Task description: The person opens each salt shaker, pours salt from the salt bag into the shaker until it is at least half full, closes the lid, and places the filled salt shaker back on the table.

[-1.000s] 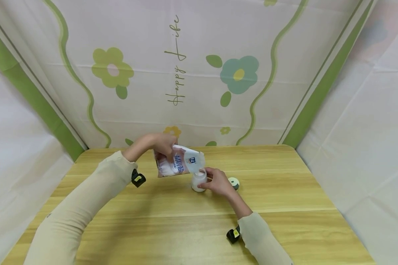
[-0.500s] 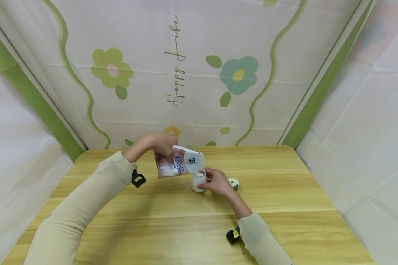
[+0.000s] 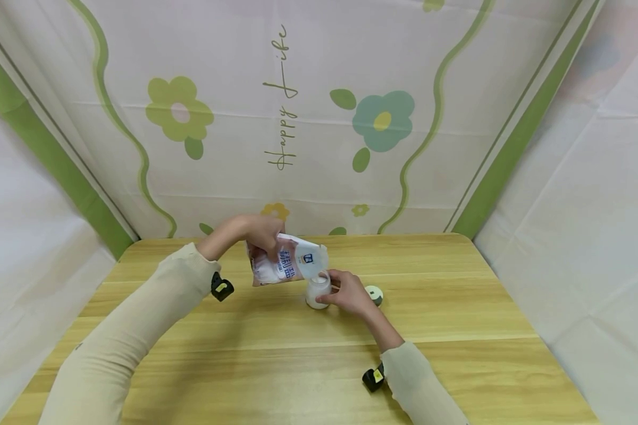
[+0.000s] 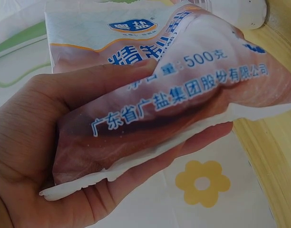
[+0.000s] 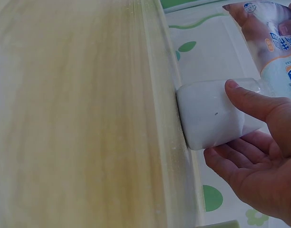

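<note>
My left hand (image 3: 264,235) grips a printed plastic bag of salt (image 3: 284,260), tilted so its mouth hangs at the jar's rim. In the left wrist view the thumb lies across the bag's front (image 4: 183,80) and the fingers are behind it. A small clear jar (image 3: 318,293) stands upright on the table under the bag's mouth. White salt fills much of the jar (image 5: 209,114) in the right wrist view. My right hand (image 3: 351,293) holds the jar from the right, thumb on one side and fingers on the other.
A round lid (image 3: 374,294), whitish green on top, lies on the wooden table (image 3: 319,366) just right of the right hand. Behind the table's far edge hangs a flowered white curtain (image 3: 234,177), with plain white cloth (image 3: 590,236) along the right side.
Hardly anything differs: both hands keep their places, with the bag still tipped at the jar. The salt in the jar looks slightly higher.
</note>
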Motion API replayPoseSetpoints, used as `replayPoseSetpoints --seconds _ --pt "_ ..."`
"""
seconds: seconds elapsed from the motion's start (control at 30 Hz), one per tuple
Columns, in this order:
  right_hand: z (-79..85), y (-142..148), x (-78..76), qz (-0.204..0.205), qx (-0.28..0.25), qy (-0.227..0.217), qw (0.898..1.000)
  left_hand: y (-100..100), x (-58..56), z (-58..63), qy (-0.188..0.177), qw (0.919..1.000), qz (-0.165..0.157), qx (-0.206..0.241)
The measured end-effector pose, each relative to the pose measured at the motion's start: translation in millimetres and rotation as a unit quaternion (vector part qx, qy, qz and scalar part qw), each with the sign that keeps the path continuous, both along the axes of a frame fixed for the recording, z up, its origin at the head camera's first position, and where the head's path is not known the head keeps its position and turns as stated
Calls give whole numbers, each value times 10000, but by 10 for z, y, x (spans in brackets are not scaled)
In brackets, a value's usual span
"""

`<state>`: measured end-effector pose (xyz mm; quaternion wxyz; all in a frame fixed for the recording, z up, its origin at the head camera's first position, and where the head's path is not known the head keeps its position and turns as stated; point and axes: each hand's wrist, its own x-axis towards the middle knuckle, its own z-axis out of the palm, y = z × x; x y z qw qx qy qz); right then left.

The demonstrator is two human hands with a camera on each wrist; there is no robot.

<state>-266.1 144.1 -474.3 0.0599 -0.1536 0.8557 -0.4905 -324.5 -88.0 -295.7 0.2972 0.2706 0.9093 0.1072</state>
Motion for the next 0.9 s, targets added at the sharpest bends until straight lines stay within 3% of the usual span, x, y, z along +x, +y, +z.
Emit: replayPoseSetpoints --seconds 0.9 --pt "12 -1 6 -26 -28 -28 10000 -3 21 39 -24 10000 -15 46"
